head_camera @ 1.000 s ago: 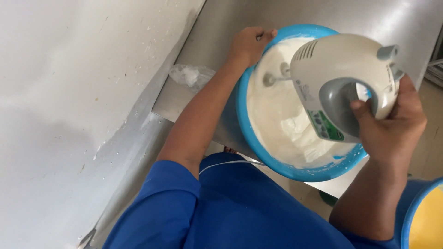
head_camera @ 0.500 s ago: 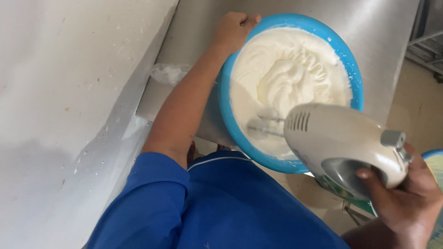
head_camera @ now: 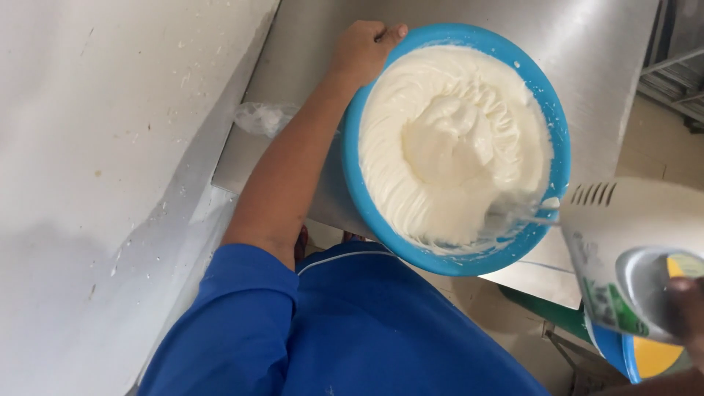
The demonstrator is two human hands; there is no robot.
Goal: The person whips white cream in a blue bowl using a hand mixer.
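1. Far left, a pale wall (head_camera: 110, 147) runs along the steel counter (head_camera: 455, 15), speckled with dried splashes; a crumpled scrap of clear plastic (head_camera: 265, 117) lies on the counter beside it.
2. The left hand (head_camera: 363, 48) reaches out from a blue sleeve (head_camera: 242, 323) and its fingers are clenched over the far-left rim of the blue bowl (head_camera: 550, 117) — a steadying hold, I'd judge, since the bowl juts past the counter's near edge.
3. The bowl sits in the middle of the scene, nearly full of thick white cream (head_camera: 447, 139) whipped into ridges with a soft mound in the centre.
4. At the bowl's near-right rim, blurred metal beaters (head_camera: 524, 216) dip into the edge of the cream.
5. They belong to a white hand mixer (head_camera: 631, 249), angled in from the right.
6. The right hand (head_camera: 689, 308) is wrapped around the mixer's handle, mostly cut off by the frame edge — only dark fingers show.
7. Beneath it, low on the floor, a second blue tub with yellow inside (head_camera: 649, 356) peeks out.
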